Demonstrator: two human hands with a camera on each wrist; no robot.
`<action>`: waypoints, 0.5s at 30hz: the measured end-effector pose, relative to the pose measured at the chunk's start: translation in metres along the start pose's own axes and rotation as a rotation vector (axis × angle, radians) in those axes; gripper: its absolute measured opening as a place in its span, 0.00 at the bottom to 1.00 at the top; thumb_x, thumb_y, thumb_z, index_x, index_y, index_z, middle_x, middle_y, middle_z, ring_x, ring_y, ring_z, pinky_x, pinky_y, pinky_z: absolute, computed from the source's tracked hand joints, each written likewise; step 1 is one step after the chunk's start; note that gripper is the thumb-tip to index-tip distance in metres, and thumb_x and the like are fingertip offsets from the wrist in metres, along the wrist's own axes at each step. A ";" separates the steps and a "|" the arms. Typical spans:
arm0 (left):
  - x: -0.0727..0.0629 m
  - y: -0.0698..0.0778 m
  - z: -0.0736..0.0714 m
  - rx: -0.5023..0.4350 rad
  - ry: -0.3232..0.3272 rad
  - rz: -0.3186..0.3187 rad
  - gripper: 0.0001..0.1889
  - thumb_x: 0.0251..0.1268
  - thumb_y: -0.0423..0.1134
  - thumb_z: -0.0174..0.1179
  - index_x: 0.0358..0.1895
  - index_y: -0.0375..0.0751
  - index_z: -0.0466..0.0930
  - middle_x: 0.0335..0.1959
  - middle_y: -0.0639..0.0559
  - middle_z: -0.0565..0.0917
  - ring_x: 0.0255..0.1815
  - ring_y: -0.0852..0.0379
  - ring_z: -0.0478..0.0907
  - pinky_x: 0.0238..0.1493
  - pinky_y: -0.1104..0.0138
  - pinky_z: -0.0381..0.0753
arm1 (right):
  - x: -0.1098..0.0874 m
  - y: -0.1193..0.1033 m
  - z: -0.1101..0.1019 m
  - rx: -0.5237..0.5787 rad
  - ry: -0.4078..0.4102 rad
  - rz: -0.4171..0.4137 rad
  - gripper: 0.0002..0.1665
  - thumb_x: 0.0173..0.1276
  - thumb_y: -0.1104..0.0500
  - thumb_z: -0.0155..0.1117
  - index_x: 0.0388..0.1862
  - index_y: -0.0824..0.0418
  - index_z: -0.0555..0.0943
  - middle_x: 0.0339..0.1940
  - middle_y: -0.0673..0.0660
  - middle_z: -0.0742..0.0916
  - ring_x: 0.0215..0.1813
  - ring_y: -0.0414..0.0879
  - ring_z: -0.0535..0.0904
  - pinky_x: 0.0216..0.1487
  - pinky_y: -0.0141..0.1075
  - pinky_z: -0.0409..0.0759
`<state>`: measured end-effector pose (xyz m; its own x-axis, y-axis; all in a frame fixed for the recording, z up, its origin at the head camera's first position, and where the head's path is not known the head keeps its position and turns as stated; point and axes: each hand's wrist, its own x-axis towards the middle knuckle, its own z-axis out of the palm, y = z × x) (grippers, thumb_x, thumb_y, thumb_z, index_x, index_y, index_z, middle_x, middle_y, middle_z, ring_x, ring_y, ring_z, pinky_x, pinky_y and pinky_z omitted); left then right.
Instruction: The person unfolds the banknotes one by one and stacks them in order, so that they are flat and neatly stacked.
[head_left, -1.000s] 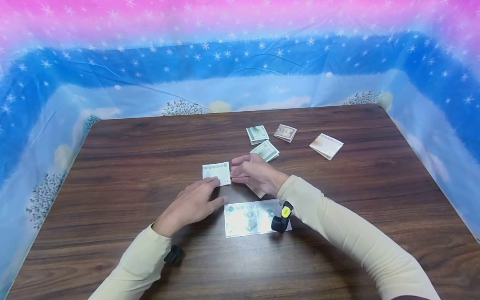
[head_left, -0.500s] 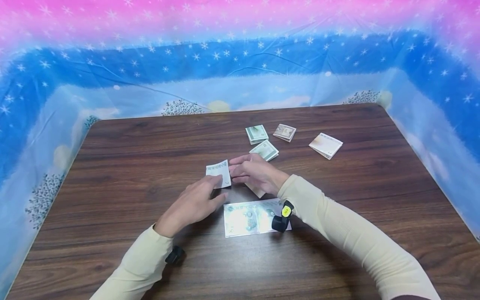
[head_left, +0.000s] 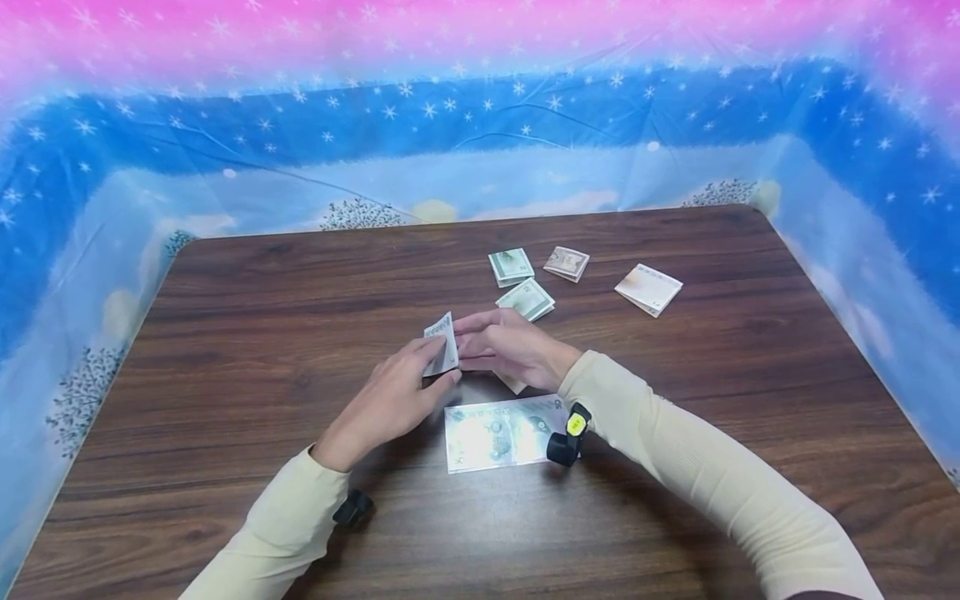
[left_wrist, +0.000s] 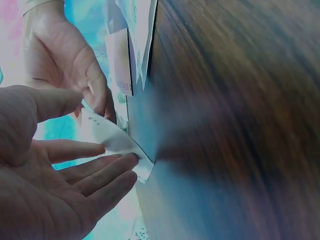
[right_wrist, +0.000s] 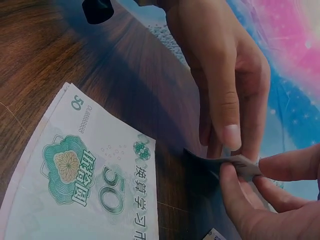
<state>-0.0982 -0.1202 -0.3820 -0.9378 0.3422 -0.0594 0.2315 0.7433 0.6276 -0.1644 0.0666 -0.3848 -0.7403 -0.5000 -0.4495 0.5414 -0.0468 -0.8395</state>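
Observation:
A small folded banknote (head_left: 442,350) stands tilted between my two hands at the middle of the table. My right hand (head_left: 517,346) pinches its right edge between thumb and fingers, which shows in the right wrist view. The straight fingers of my left hand (head_left: 390,400) lie against the back of the folded banknote (left_wrist: 115,137) in the left wrist view, with the thumb apart from the other fingers. A larger green 50 banknote (right_wrist: 95,165) lies flat close in front of the hands, partly under my right wrist in the head view.
Two folded green banknotes, one (head_left: 512,267) behind the other (head_left: 527,298), lie beyond my right hand. A brownish folded banknote (head_left: 567,263) and a pale one (head_left: 648,289) lie farther right. Another pale note (head_left: 510,381) peeks out under my right hand. Patterned cloth (head_left: 450,125) surrounds the wooden table (head_left: 225,333).
The folded banknote has gone from lying nearly flat to tilted up on its edge. My left hand has shifted slightly right with it; my right hand has stayed about where it was.

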 end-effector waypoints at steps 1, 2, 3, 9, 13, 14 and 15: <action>0.000 0.000 0.000 -0.004 0.008 0.004 0.31 0.75 0.47 0.58 0.76 0.39 0.64 0.72 0.39 0.70 0.71 0.42 0.69 0.68 0.45 0.70 | -0.001 -0.001 0.000 0.005 -0.004 -0.001 0.31 0.66 0.78 0.51 0.69 0.74 0.70 0.64 0.70 0.79 0.55 0.52 0.81 0.63 0.43 0.78; 0.000 0.001 -0.001 -0.010 0.016 0.006 0.31 0.76 0.47 0.58 0.76 0.41 0.65 0.71 0.40 0.71 0.69 0.42 0.71 0.66 0.45 0.71 | -0.001 -0.001 0.001 0.008 -0.007 -0.001 0.31 0.66 0.78 0.51 0.69 0.73 0.70 0.64 0.70 0.79 0.54 0.52 0.81 0.63 0.43 0.79; 0.000 0.001 -0.001 -0.016 0.024 0.008 0.30 0.76 0.47 0.57 0.76 0.42 0.66 0.70 0.40 0.73 0.68 0.43 0.72 0.65 0.46 0.73 | -0.002 -0.001 0.001 0.007 -0.008 -0.002 0.31 0.66 0.78 0.52 0.69 0.73 0.70 0.64 0.70 0.79 0.52 0.51 0.81 0.62 0.43 0.79; 0.003 0.003 -0.002 -0.070 0.095 0.020 0.24 0.77 0.48 0.56 0.71 0.44 0.74 0.52 0.48 0.84 0.46 0.51 0.79 0.47 0.54 0.77 | -0.006 -0.004 0.001 0.013 -0.011 -0.009 0.30 0.66 0.78 0.55 0.68 0.72 0.71 0.64 0.70 0.80 0.48 0.49 0.84 0.60 0.42 0.81; 0.004 0.004 -0.002 -0.150 0.146 0.009 0.24 0.76 0.50 0.58 0.68 0.40 0.77 0.51 0.48 0.87 0.51 0.53 0.84 0.54 0.54 0.82 | -0.010 -0.004 0.001 0.027 -0.017 -0.018 0.29 0.67 0.77 0.59 0.68 0.71 0.72 0.58 0.69 0.82 0.46 0.49 0.85 0.59 0.42 0.81; 0.004 0.004 -0.002 -0.174 0.160 0.006 0.24 0.75 0.50 0.59 0.67 0.39 0.78 0.53 0.48 0.87 0.54 0.53 0.84 0.56 0.54 0.82 | -0.011 -0.005 0.000 0.027 -0.019 -0.023 0.28 0.68 0.76 0.60 0.68 0.71 0.73 0.55 0.68 0.83 0.46 0.49 0.85 0.59 0.42 0.81; 0.004 0.004 -0.002 -0.199 0.172 0.000 0.24 0.75 0.50 0.60 0.65 0.39 0.79 0.52 0.48 0.87 0.54 0.53 0.84 0.56 0.54 0.82 | -0.012 -0.005 0.000 0.026 -0.023 -0.027 0.28 0.68 0.76 0.60 0.68 0.71 0.73 0.53 0.67 0.84 0.46 0.49 0.85 0.59 0.43 0.81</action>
<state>-0.1017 -0.1169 -0.3777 -0.9719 0.2270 0.0626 0.1919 0.6095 0.7692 -0.1578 0.0729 -0.3753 -0.7458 -0.5175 -0.4195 0.5317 -0.0830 -0.8429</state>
